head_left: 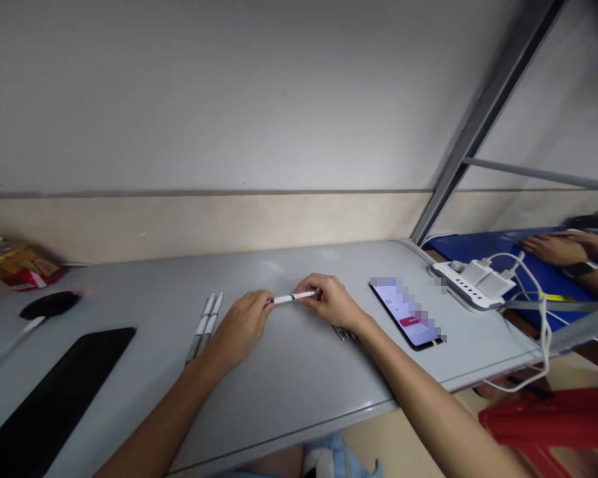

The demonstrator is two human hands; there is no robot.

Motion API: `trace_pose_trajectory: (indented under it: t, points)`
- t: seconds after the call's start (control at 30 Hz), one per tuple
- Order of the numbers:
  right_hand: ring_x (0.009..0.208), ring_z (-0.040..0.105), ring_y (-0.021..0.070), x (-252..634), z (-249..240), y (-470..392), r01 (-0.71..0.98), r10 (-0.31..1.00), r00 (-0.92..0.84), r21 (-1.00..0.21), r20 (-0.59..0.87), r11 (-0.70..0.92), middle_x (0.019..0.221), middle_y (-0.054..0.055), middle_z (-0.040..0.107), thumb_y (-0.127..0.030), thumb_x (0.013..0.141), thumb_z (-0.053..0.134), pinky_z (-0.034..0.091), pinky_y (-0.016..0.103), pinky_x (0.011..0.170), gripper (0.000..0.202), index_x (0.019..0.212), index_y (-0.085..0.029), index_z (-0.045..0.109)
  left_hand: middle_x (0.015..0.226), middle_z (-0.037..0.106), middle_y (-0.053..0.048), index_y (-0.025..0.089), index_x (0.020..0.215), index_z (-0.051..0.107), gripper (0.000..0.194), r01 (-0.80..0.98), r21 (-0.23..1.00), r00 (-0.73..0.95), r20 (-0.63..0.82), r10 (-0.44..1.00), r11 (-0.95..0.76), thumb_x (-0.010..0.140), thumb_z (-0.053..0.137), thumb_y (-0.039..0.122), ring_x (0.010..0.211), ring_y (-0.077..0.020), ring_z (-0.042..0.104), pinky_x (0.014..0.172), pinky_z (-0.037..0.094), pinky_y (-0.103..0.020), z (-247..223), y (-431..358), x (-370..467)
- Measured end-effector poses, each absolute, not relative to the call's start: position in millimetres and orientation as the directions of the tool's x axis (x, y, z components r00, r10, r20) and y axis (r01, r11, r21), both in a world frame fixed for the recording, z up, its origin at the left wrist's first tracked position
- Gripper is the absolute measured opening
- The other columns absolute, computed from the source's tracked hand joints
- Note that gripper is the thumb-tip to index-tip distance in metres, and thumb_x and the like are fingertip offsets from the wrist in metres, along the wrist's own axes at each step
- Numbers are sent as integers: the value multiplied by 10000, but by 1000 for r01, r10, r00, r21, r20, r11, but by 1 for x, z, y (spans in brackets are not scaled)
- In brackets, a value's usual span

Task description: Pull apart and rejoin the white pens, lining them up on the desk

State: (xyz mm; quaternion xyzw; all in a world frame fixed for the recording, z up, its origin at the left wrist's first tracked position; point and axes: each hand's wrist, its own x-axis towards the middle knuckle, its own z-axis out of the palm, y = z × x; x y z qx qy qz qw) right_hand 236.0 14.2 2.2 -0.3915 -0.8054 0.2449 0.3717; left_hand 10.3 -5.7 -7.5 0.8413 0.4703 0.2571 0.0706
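White pen with dark bands [284, 299] mid-desk, nearly level, strung between both hands; can't tell if it clears the gray desk [299, 385]. Left hand [244, 323] pinches its left end, thumb against fingers. Right hand [331, 300] pinches the right end, fingers curled, tip partly covered. Two similar pens [212, 320] lie side by side just left of the left hand, near ends hidden by the forearm. Dark shiny pieces [346, 333] under the right wrist, mostly hidden. Right of that: smartphone [397, 307], screen lit, partly pixelated. Farther right, white power strip [471, 292] with plugs and cables. Left side: flat black slab [64, 392] near, black oval device [50, 305] with white cable farther, red-and-yellow labeled container [22, 263] at far left. Far right, another person's hands [553, 249] over a blue surface [478, 244]; red stool [553, 418] nearer, below.
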Motion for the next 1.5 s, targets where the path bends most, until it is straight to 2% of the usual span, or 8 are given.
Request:
trace_pose_trajectory:
  t: [0.13, 0.27, 0.47, 0.67, 0.9, 1.17, 1.4, 1.5]
  points:
    - [826, 570, 149, 237, -2, 17, 475, 756, -401, -588, 517, 654, 886, 33, 648, -73, 817, 595, 417, 258, 739, 129, 816, -188, 654, 851, 586, -31, 192, 885, 556, 309, 771, 334, 411, 389, 824, -542, 994, 294, 316, 815, -188, 551, 776, 442, -346, -7, -6, 9]
    - [844, 564, 173, 239, -4, 19, 559, 763, -368, -530, 531, 638, 899, 35, 670, -66, 800, 624, 424, 279, 747, 198, 939, -204, 650, 859, 602, -34, 189, 886, 570, 311, 785, 343, 383, 386, 839, -516, 989, 313, 330, 825, -190, 565, 794, 455, -351, -6, -7, 9]
    - [879, 600, 192, 247, -5, 24, 658, 785, -325, -470, 527, 588, 948, 50, 700, -97, 846, 597, 441, 294, 775, 202, 966, -218, 706, 1091, 651, -47, 228, 1222, 556, 332, 775, 322, 395, 424, 815, -543, 989, 325, 279, 1014, -202, 582, 921, 448, -380, -9, -5, 8]
    - [843, 637, 190, 255, -7, 28, 725, 809, -262, -447, 526, 525, 981, 55, 709, -148, 872, 593, 449, 289, 739, 203, 992, -233, 733, 1015, 664, -64, 214, 1147, 590, 323, 823, 277, 361, 421, 832, -496, 981, 317, 260, 956, -217, 594, 857, 465, -377, -13, 0, 5]
    - [862, 632, 180, 254, -10, 30, 644, 737, -372, -415, 564, 643, 978, 63, 705, -158, 883, 594, 450, 298, 782, 212, 1029, -235, 728, 1012, 646, -46, 224, 1120, 566, 287, 794, 316, 392, 386, 835, -519, 986, 319, 284, 943, -210, 577, 850, 451, -369, -10, -4, 8]
    - [885, 608, 176, 240, -6, 20, 517, 688, -449, -462, 570, 720, 986, 63, 703, -195, 887, 606, 451, 309, 813, 190, 1030, -238, 725, 918, 584, -47, 196, 991, 542, 247, 759, 408, 383, 351, 854, -508, 983, 335, 330, 870, -190, 572, 810, 465, -353, -11, -6, 10]
    - [883, 615, 170, 239, 4, 17, 424, 699, -468, -557, 540, 714, 936, 44, 730, -223, 870, 639, 441, 322, 850, 126, 941, -239, 742, 897, 577, -39, 204, 938, 551, 246, 731, 426, 413, 345, 843, -533, 980, 338, 320, 854, -184, 563, 805, 468, -350, -10, -7, 11]
    - [876, 627, 163, 239, 4, 15, 382, 743, -445, -644, 500, 662, 946, 47, 729, -266, 869, 642, 440, 293, 823, 140, 963, -236, 742, 913, 573, -40, 202, 955, 548, 236, 730, 427, 411, 350, 842, -534, 979, 342, 316, 861, -181, 562, 802, 465, -338, -8, -7, 11]
